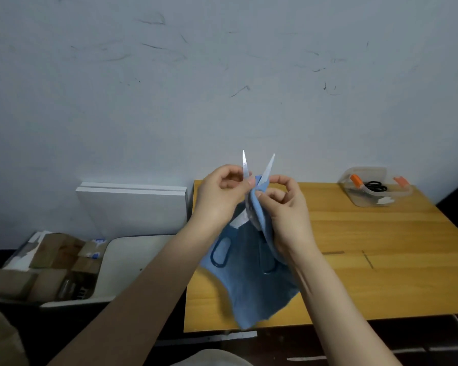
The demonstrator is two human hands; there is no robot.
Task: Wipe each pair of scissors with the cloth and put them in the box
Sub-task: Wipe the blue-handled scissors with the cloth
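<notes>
Left hand (222, 191): thumb and forefinger pinch the left blade of the blue-handled scissors (245, 167), other fingers curled in. Right hand (286, 210): thumb and forefinger closed on the blue cloth (251, 286), pressing it against the base of the right blade; remaining fingers curled, cloth bunched under the palm.

Scissors are held in the air over the near-left part of the table, blades spread in a V with tips up, handles down against the hanging cloth. Cloth's lower edge reaches the tabletop region; can't tell if it touches.

Surface: wooden table (381, 260), pushed to a scuffed pale wall (222, 75). White boards (132, 207) lean on the wall left of the table. Below them, brown cardboard packages (50, 260) in a heap.

Clear plastic box (365, 202) with orange latches sits at the far right corner, well apart from the hands. Inside: black scissors (375, 185).
</notes>
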